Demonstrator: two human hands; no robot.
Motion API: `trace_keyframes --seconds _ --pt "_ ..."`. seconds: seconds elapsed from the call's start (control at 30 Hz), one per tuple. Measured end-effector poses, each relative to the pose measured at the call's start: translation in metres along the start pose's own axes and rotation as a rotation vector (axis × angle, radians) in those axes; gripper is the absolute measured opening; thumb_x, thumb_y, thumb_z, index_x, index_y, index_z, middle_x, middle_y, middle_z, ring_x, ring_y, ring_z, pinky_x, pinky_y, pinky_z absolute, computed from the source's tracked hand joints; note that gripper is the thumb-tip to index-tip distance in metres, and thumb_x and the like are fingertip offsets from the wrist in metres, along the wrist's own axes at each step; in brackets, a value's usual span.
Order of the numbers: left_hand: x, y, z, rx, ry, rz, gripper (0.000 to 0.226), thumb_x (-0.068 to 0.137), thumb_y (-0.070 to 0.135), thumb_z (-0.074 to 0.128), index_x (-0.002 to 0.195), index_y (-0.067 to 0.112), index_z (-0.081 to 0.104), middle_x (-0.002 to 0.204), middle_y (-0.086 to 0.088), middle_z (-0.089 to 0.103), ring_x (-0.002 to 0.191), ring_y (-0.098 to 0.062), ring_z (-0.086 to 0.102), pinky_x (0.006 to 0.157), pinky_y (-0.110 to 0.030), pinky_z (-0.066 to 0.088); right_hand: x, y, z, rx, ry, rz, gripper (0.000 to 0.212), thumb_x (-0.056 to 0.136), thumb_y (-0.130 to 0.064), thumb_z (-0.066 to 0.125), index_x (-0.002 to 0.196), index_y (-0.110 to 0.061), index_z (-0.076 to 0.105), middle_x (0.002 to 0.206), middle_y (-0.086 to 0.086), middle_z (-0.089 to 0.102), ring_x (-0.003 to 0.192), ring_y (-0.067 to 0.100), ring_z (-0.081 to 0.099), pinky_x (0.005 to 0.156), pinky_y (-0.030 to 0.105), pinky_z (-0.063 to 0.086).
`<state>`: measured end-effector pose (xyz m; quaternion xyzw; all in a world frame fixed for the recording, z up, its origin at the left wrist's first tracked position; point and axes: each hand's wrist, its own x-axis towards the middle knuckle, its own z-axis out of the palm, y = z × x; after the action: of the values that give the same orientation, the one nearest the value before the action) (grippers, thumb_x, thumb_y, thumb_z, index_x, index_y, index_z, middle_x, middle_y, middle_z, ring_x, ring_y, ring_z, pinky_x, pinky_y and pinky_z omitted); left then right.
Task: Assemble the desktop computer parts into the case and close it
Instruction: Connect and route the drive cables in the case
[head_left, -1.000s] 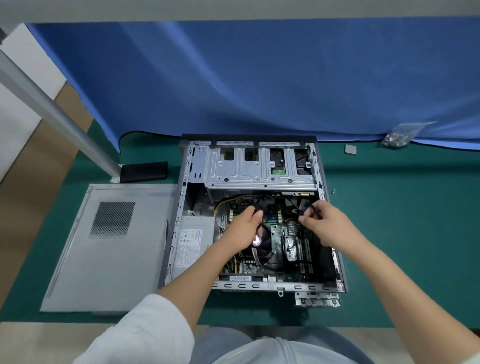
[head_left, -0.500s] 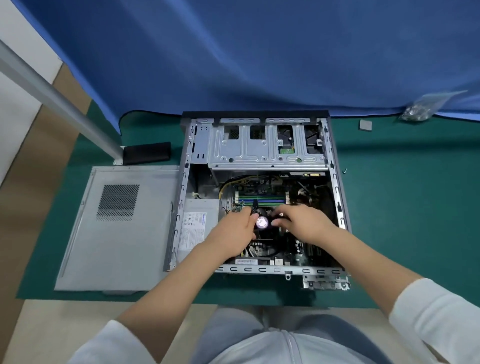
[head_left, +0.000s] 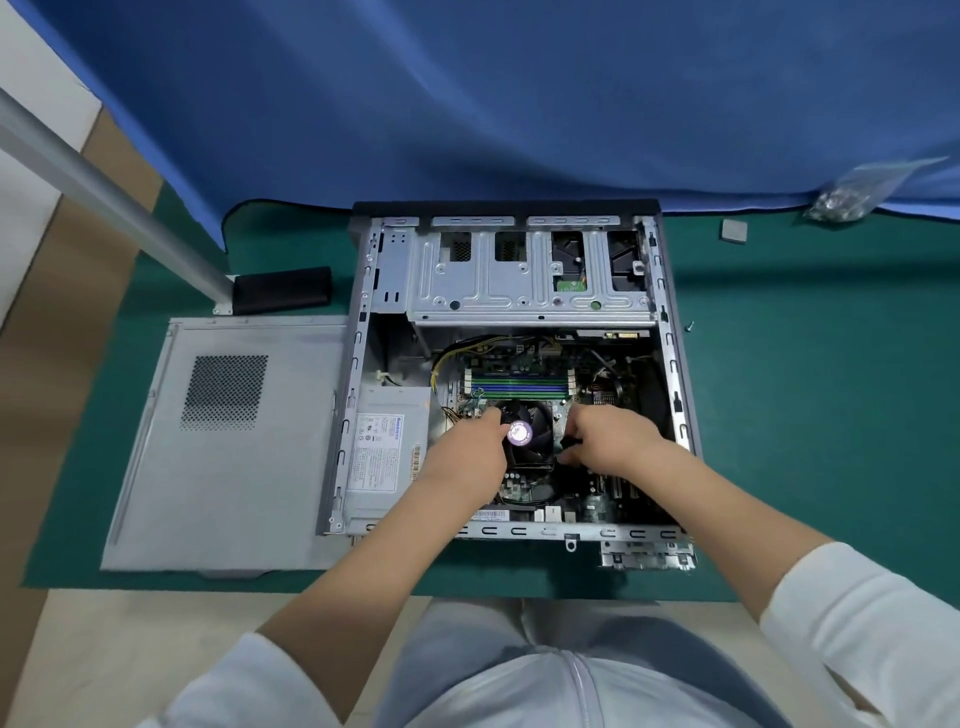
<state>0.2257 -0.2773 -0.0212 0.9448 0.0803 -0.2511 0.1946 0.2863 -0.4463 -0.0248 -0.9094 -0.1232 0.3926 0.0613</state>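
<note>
In the head view, both hands are working inside the open case (head_left: 511, 223), which is lying on its side on the green worktop (head_left: 805, 415). The left hand (head_left: 470, 452) is curling its fingers (head_left: 493, 415) around the left edge of the CPU cooler fan (head_left: 530, 436), while the right hand (head_left: 608, 441) is gripping the fan's right side, its fingers (head_left: 571, 454) bent onto something dark there; whether that is a clip or a cable I cannot tell. The likely risk is the cooler going down tilted, or a loose cable getting trapped beneath it, since black wires (head_left: 605, 364) are trailing just beyond the right fingers. Just beyond both sets of fingers, the memory slots (head_left: 519, 382) are crowding the fan, and the power supply (head_left: 387, 452) is sitting just left of the left fingers. Well left of them, the side panel (head_left: 223, 441) is lying flat, not yet fitted. Far beyond the right fingers, a bag of screws (head_left: 852, 195) and a small grey pad (head_left: 734, 230) are resting apart.
</note>
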Motion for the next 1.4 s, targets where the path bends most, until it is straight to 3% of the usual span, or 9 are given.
trace_keyframes --seconds 0.2,0.4,0.57,0.7,0.87,1.07,1.17,1.27,1.4 --pt "0.007 0.005 -0.014 0.171 -0.12 0.105 0.017 0.103 0.02 0.034 0.11 0.009 0.046 0.099 -0.015 0.062 0.079 -0.029 0.051 0.064 -0.034 0.038 0.003 -0.017 -0.011 -0.15 -0.106 -0.042 0.033 0.087 -0.034 0.065 0.111 -0.013 0.056 0.111 0.003 0.06 0.102 0.025 0.058 0.074 0.031 0.045" --pt "0.003 0.006 -0.015 0.2 -0.162 0.168 0.017 0.104 0.023 0.033 0.103 0.011 0.046 0.096 -0.016 0.061 0.076 -0.028 0.048 0.063 -0.035 0.04 0.004 -0.022 -0.007 -0.24 -0.128 -0.034 0.029 0.09 -0.027 0.061 0.116 -0.013 0.055 0.113 0.004 0.06 0.103 0.025 0.059 0.072 0.031 0.044" --pt "-0.003 -0.002 -0.015 0.071 -0.205 0.148 0.014 0.102 0.021 0.036 0.091 0.012 0.037 0.099 -0.018 0.062 0.085 -0.029 0.057 0.072 -0.042 0.048 0.002 -0.008 -0.003 -0.048 -0.147 0.002 0.033 0.088 -0.031 0.065 0.116 -0.015 0.056 0.115 0.003 0.06 0.104 0.024 0.058 0.08 0.032 0.049" --pt "-0.001 -0.003 -0.016 -0.037 -0.225 0.109 0.014 0.102 0.02 0.035 0.091 0.012 0.037 0.109 -0.018 0.063 0.104 -0.029 0.06 0.083 -0.049 0.05 0.0 -0.007 0.008 -0.096 -0.064 0.007 0.024 0.088 -0.034 0.061 0.107 -0.02 0.056 0.11 0.0 0.061 0.1 0.025 0.058 0.072 0.03 0.042" --pt "-0.004 0.001 -0.015 -0.057 -0.124 0.085 0.012 0.103 0.019 0.029 0.097 0.012 0.038 0.121 -0.014 0.063 0.106 -0.028 0.061 0.079 -0.045 0.052 -0.01 -0.005 0.023 -0.154 0.12 -0.044 0.019 0.09 -0.019 0.056 0.109 -0.016 0.055 0.12 0.004 0.051 0.093 0.029 0.06 0.062 0.03 0.04" --pt "-0.013 -0.005 -0.024 -0.125 -0.025 0.119 0.024 0.103 0.031 0.029 0.095 0.015 0.044 0.084 -0.003 0.07 0.063 -0.017 0.058 0.066 -0.039 0.052 -0.039 0.006 0.02 0.276 0.406 -0.1 0.017 0.094 -0.028 0.058 0.105 -0.016 0.056 0.096 -0.005 0.047 0.074 0.018 0.052 0.061 0.028 0.039" --pt "-0.02 -0.013 -0.036 -0.345 -0.119 0.135 0.03 0.103 0.037 0.03 0.087 0.02 0.049 0.068 0.002 0.069 0.052 -0.014 0.052 0.056 -0.032 0.047 -0.057 0.013 0.006 0.421 0.346 -0.025 0.034 0.094 -0.035 0.057 0.122 -0.016 0.052 0.096 -0.002 0.057 0.077 0.013 0.055 0.059 0.021 0.039" --pt "-0.021 -0.025 -0.049 -0.518 0.007 0.133 0.029 0.101 0.04 0.033 0.085 0.026 0.052 0.06 0.009 0.066 0.053 -0.032 0.056 0.055 -0.039 0.051 -0.068 0.018 -0.012 0.692 0.323 0.086 0.05 0.096 -0.039 0.051 0.137 -0.012 0.042 0.11 0.004 0.061 0.088 0.018 0.056 0.066 0.023 0.038" --pt "-0.009 -0.03 -0.054 -0.483 0.278 0.132 0.027 0.1 0.04 0.03 0.091 0.025 0.05 0.059 0.001 0.065 0.045 -0.019 0.055 0.047 -0.043 0.051 -0.074 0.03 -0.039 1.011 0.039 0.162 0.027 0.102 -0.025 0.043 0.114 -0.004 0.054 0.055 -0.004 0.034 0.044 0.008 0.026 0.039 0.021 0.022"
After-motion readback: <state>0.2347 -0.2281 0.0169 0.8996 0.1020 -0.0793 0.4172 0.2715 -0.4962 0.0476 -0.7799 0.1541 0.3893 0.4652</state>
